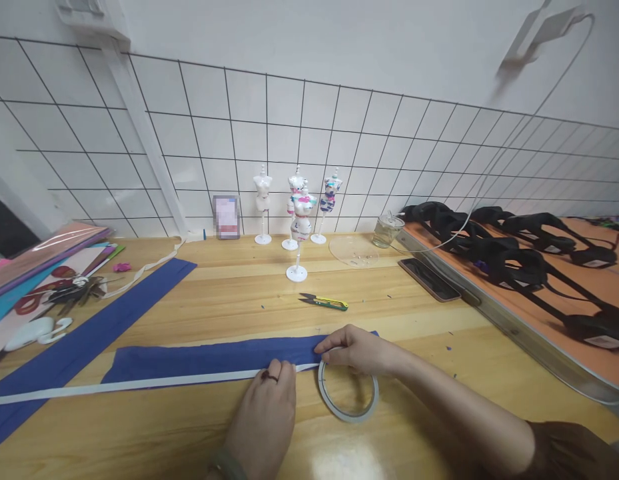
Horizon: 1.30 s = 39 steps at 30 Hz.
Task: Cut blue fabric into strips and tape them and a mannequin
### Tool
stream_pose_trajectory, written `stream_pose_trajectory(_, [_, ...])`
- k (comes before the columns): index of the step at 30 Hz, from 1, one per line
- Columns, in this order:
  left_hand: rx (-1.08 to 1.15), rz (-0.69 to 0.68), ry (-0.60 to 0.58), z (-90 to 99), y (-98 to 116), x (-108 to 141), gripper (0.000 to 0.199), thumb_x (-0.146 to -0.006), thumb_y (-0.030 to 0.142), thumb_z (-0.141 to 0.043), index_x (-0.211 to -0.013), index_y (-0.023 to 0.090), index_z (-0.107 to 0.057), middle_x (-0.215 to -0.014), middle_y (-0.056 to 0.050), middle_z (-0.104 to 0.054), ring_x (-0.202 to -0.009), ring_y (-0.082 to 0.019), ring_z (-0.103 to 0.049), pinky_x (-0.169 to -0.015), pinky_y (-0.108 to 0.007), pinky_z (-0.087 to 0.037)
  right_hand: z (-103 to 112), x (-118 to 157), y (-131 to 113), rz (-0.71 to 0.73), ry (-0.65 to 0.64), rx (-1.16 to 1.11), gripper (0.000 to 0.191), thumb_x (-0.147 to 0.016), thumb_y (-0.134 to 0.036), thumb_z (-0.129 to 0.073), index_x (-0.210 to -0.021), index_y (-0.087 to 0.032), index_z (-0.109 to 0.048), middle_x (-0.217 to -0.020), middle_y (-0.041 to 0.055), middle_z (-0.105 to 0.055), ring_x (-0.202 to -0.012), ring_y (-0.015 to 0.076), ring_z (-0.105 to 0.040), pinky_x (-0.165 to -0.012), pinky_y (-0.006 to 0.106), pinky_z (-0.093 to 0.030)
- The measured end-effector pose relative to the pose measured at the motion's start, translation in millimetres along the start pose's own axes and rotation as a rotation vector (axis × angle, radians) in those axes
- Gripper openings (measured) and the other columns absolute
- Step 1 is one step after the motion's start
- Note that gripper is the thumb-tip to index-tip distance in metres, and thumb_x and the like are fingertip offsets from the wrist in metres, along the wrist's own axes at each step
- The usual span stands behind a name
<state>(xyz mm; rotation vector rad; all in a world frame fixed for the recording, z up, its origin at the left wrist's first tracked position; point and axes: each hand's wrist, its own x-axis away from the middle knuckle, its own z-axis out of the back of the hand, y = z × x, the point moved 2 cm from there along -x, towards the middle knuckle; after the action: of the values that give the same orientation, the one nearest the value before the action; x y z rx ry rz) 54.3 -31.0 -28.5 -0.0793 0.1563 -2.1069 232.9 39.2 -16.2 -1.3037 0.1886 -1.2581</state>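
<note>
A strip of blue fabric (204,357) lies across the table in front of me. Along its near edge runs a narrow white strip (164,382), which reaches the picture's left edge and crosses a second blue fabric strip (134,307). My left hand (266,417), fingers curled together, presses the white strip against the fabric. Over the fabric's right end, my right hand (356,350) is closed at the top of a thin roll of tape (374,400). The roll's lower part rests on the wood. What lies beneath the right fingertips is partly hidden.
Thread snips (325,303) lie beyond the fabric. Several small mannequins (300,230) stand farther back. A phone (429,279) and a glass (388,231) are to the right, beside black straps (519,263) on an orange surface. Scissors (49,288) and earphones (36,331) sit left.
</note>
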Motion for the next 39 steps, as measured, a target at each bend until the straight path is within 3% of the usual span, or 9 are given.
stream_pose_trajectory(8, [-0.005,0.009,0.048,-4.2,0.9,0.7,0.043,-0.078,0.002,-0.043,-0.120,0.010,-0.048,-0.099,-0.010,-0.060,-0.095,-0.022,-0.052,-0.077,-0.035,-0.050,17.7,20.8,-6.4,0.031,0.057,0.035,0.022,-0.074,-0.028,-0.056,-0.092,-0.018,-0.062,-0.056,-0.0064,-0.046,-0.038,0.0036,-0.034,-0.035,0.016,-0.028])
stream_pose_trajectory(15, [-0.011,0.006,0.062,-8.0,1.1,-0.3,0.045,-0.078,0.003,-0.042,-0.122,0.011,-0.046,-0.098,-0.010,-0.060,-0.095,-0.022,-0.051,-0.078,-0.036,-0.049,31.1,36.1,-15.8,0.016,0.136,0.165,0.023,-0.069,-0.030,-0.058,-0.088,-0.019,-0.064,-0.065,-0.0025,-0.055,-0.044,0.0061,-0.040,-0.037,0.017,-0.033])
stream_pose_trajectory(18, [-0.008,0.014,0.063,-9.1,0.3,-0.3,0.045,-0.079,0.002,-0.040,-0.122,0.012,-0.047,-0.097,-0.009,-0.060,-0.093,-0.022,-0.052,-0.079,-0.037,-0.048,35.1,38.8,-17.9,0.052,0.085,0.288,0.025,-0.063,-0.024,-0.062,-0.088,-0.021,-0.067,-0.075,-0.0023,-0.062,-0.055,0.0092,-0.048,-0.045,0.018,-0.037])
stream_pose_trajectory(21, [-0.016,0.007,0.069,-9.8,0.3,0.4,0.047,-0.078,0.001,-0.039,-0.123,0.012,-0.047,-0.097,-0.010,-0.061,-0.093,-0.023,-0.052,-0.078,-0.037,-0.048,38.0,39.5,-15.6,0.095,0.063,0.358,0.021,-0.063,-0.017,-0.057,-0.079,-0.020,-0.069,-0.070,-0.0030,-0.063,-0.060,0.0104,-0.051,-0.052,0.018,-0.039])
stream_pose_trajectory(25, [-0.031,0.005,0.069,-9.3,1.2,1.0,0.048,-0.077,0.000,-0.038,-0.123,0.011,-0.047,-0.098,-0.011,-0.061,-0.094,-0.024,-0.052,-0.077,-0.037,-0.049,39.7,40.0,-9.8,0.059,0.081,0.325,0.021,-0.067,-0.018,-0.049,-0.074,-0.017,-0.068,-0.056,-0.0020,-0.056,-0.047,0.0086,-0.047,-0.042,0.018,-0.033])
stream_pose_trajectory(29, [-0.026,0.010,0.063,-7.7,1.5,0.2,0.048,-0.077,0.000,-0.037,-0.123,0.012,-0.047,-0.096,-0.009,-0.061,-0.092,-0.023,-0.053,-0.076,-0.037,-0.050,39.0,38.2,-8.4,0.068,0.033,0.234,0.022,-0.071,-0.017,-0.045,-0.081,-0.017,-0.065,-0.066,-0.0007,-0.059,-0.054,0.0087,-0.056,-0.041,0.015,-0.030])
stream_pose_trajectory(34, [-0.068,0.010,0.091,-8.6,1.7,-0.5,0.049,-0.076,-0.001,-0.037,-0.122,0.012,-0.048,-0.094,-0.009,-0.061,-0.091,-0.024,-0.054,-0.073,-0.037,-0.051,38.0,28.1,-0.1,0.025,-0.122,0.102,0.022,-0.077,-0.021,-0.044,-0.095,-0.018,-0.058,-0.066,-0.0024,-0.056,-0.044,0.0066,-0.054,-0.033,0.014,-0.020])
stream_pose_trajectory(39, [-0.078,0.001,0.112,-9.1,2.1,1.9,0.050,-0.076,-0.002,-0.035,-0.122,0.012,-0.048,-0.098,-0.010,-0.061,-0.094,-0.024,-0.053,-0.076,-0.036,-0.051,41.4,21.7,11.9,0.004,-0.163,0.047,0.015,-0.077,-0.020,-0.046,-0.089,-0.018,-0.054,-0.070,-0.0027,-0.055,-0.044,0.0054,-0.054,-0.032,0.013,-0.020])
